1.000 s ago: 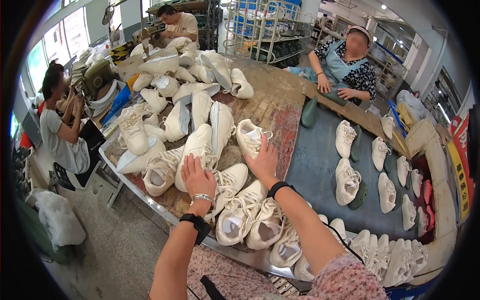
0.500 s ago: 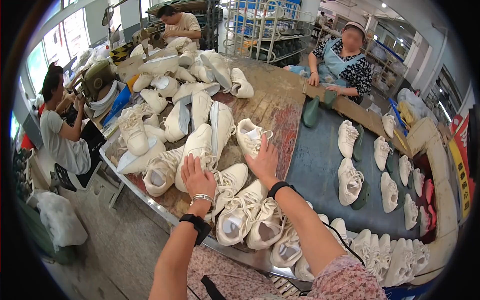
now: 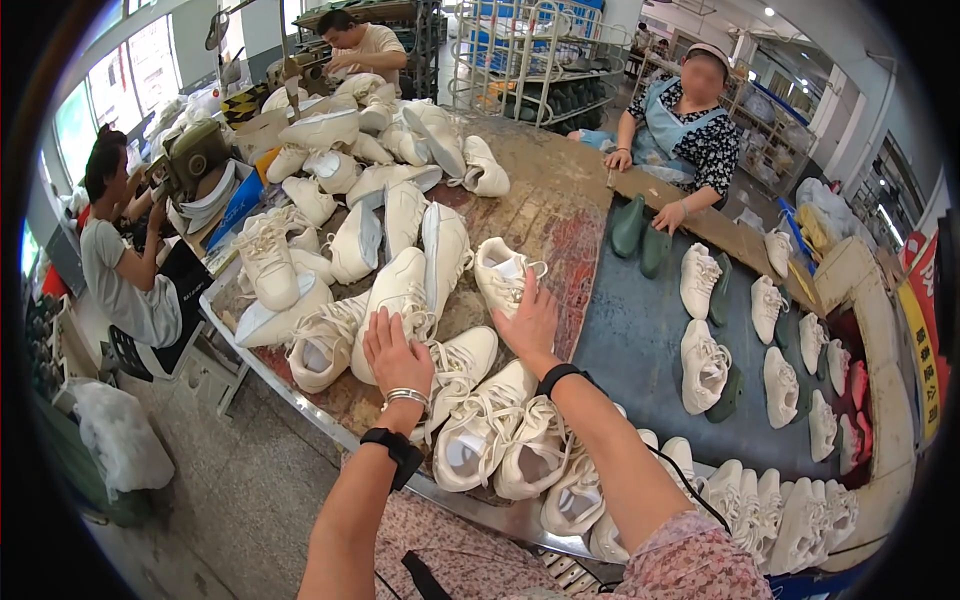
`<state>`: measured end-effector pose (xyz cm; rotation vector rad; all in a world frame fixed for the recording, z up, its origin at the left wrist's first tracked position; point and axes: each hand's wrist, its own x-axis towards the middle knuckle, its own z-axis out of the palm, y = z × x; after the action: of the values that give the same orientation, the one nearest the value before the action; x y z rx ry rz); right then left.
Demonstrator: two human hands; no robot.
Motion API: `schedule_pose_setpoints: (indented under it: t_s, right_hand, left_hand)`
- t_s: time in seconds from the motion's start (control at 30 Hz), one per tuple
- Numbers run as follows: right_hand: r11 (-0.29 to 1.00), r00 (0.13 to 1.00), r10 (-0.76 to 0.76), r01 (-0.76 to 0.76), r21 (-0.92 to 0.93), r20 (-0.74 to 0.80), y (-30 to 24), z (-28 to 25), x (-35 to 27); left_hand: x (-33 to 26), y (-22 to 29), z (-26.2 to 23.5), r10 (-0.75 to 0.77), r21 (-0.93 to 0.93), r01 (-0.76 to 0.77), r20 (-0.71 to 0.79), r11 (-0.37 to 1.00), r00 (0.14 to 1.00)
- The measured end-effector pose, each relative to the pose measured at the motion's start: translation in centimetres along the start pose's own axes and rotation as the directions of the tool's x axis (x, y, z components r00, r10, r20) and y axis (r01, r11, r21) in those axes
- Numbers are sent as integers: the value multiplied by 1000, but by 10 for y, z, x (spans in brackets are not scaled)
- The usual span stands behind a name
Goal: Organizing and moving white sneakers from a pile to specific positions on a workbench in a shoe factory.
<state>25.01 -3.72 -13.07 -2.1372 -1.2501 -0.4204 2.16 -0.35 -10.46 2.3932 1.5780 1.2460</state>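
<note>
My left hand (image 3: 398, 355) lies flat with its fingers stretched out on the near end of a cream lace-up sneaker (image 3: 396, 283). Another cream sneaker (image 3: 492, 262) stands to the right, and my right hand (image 3: 530, 320) rests against its near side, fingers extended and holding nothing that I can see. Between and below my wrists, several more cream sneakers (image 3: 470, 440) stand with their openings toward me and pale stuffing inside. One sneaker (image 3: 325, 350) with loose laces sits just left of my left hand.
A heap of cream shoes (image 3: 330, 130) covers the table's far left. To the right, a dark conveyor belt (image 3: 630, 340) carries sneakers and green shoe lasts (image 3: 655, 250) toward a machine opening (image 3: 862, 350). A co-worker (image 3: 685, 130) stands across the belt; two others sit at the left.
My hands have stayed in place. Across the belt, the co-worker's hand has moved out over it, and two green lasts now stand side by side there. The belt's sneakers have shifted slightly toward the right.
</note>
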Motion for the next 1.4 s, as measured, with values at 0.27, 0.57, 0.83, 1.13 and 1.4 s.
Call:
schedule_pose_setpoints:
  t_s: [0.27, 0.57, 0.83, 1.13, 1.4]
  right_hand:
    - [1000, 1000, -20, 20, -4, -17, 2, 3, -1]
    - [1000, 999, -20, 21, 19, -33, 3, 6, 1]
    - [999, 999, -38, 39, 32, -34, 4, 8, 0]
    - [996, 980, -38, 22, 84, 193, 19, -4, 18]
    - [934, 970, 133, -191, 302, 203, 103, -8, 98]
  left_hand:
    - [-2, -1, 1, -11, -2, 11, 7, 1000, 1000]
    - [1, 0, 1, -8, -6, 8, 7, 1000, 1000]
    - [0, 3, -2, -20, -23, 20, 5, 1000, 1000]
    - [2, 2, 1, 8, -1, -8, 22, 1000, 1000]
    - [1, 3, -3, 34, 9, -35, 76, 999, 997]
